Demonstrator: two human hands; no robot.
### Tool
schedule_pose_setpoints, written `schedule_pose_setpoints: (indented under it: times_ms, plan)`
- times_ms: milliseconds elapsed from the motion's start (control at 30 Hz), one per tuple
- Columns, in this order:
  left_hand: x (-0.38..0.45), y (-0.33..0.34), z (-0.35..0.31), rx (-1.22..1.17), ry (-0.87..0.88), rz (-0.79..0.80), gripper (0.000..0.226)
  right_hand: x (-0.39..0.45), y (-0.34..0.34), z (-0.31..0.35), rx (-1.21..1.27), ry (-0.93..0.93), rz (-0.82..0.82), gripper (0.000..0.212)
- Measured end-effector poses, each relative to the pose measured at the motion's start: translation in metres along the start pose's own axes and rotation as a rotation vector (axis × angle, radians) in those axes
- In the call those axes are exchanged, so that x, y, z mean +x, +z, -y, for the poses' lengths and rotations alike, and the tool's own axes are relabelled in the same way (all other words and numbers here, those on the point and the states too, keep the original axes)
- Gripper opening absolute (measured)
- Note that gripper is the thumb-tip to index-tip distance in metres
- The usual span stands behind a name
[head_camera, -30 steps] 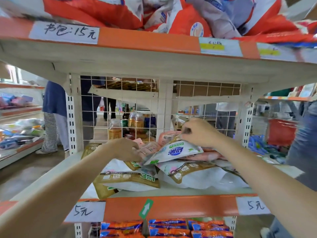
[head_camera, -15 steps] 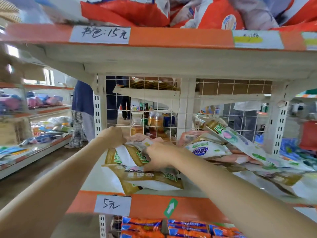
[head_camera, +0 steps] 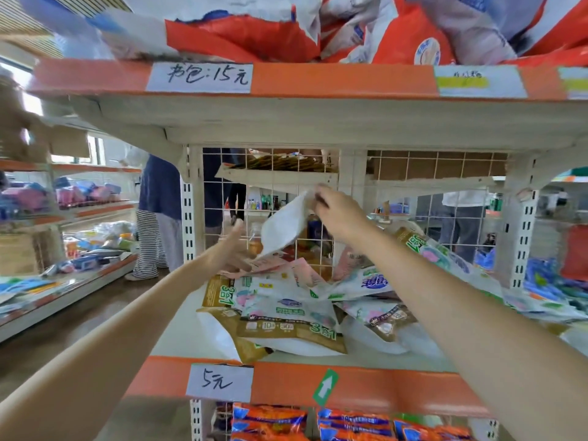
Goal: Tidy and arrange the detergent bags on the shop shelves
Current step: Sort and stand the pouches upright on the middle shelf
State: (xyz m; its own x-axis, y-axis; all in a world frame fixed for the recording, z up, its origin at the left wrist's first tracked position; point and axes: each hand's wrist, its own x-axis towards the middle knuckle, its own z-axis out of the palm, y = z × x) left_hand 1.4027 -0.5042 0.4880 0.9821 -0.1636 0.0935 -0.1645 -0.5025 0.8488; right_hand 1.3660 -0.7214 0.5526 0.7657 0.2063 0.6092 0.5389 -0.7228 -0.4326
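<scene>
A loose heap of detergent bags [head_camera: 286,310], white, gold and pink, lies on the middle shelf [head_camera: 366,385] with the orange front edge. My right hand [head_camera: 337,214] pinches the top corner of one white bag [head_camera: 284,226] and holds it lifted above the heap, near the wire grid at the back. My left hand [head_camera: 234,249] reaches to the bag's lower edge over the pink bags, fingers extended. More green-printed bags [head_camera: 445,259] slope along the right side of the shelf, partly hidden by my right forearm.
The upper shelf [head_camera: 318,81] hangs low overhead, piled with large orange and white bags. A wire grid [head_camera: 280,173] closes the shelf's back. Orange and blue packets [head_camera: 350,423] fill the shelf below. A person in striped trousers [head_camera: 156,224] stands in the left aisle.
My right hand has risen from the heap with a white bag pinched at its top. My left hand has opened and moved toward that bag. The view has shifted left and closer.
</scene>
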Motion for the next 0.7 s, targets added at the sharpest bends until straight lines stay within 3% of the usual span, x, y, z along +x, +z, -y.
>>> schedule_pose_setpoints:
  times_ms: [67, 133, 233, 300, 433, 500, 700]
  plan:
    - [-0.007, 0.010, -0.001, 0.193, 0.021, 0.050, 0.065, 0.006, -0.021, 0.000, -0.046, -0.035, -0.047, 0.023]
    - [-0.010, 0.017, 0.002, 0.564, 0.105, 0.073, 0.037, 0.011, -0.040, -0.010, -0.099, -0.015, -0.116, 0.024]
    - [-0.007, 0.025, 0.005, 0.921, 0.183, 0.091, 0.048, 0.007, -0.064, -0.045, -0.230, 0.105, -0.258, 0.025]
    - [-0.005, 0.032, 0.002, 0.988, 0.170, 0.096, 0.055, -0.006, -0.077, -0.073, -0.361, 0.214, -0.252, 0.023]
    - [0.007, 0.046, 0.005, 1.165, 0.032, 0.166, 0.077, -0.032, -0.077, -0.108, -0.593, 0.385, 0.105, 0.034]
    - [0.015, 0.050, 0.009, 1.156, -0.011, 0.169, 0.083, -0.033, -0.074, -0.107, -0.659, 0.391, 0.177, 0.038]
    - [0.012, 0.043, -0.001, 0.866, 0.122, -0.030, 0.052, -0.035, -0.054, -0.055, -0.583, 0.169, 0.272, 0.032]
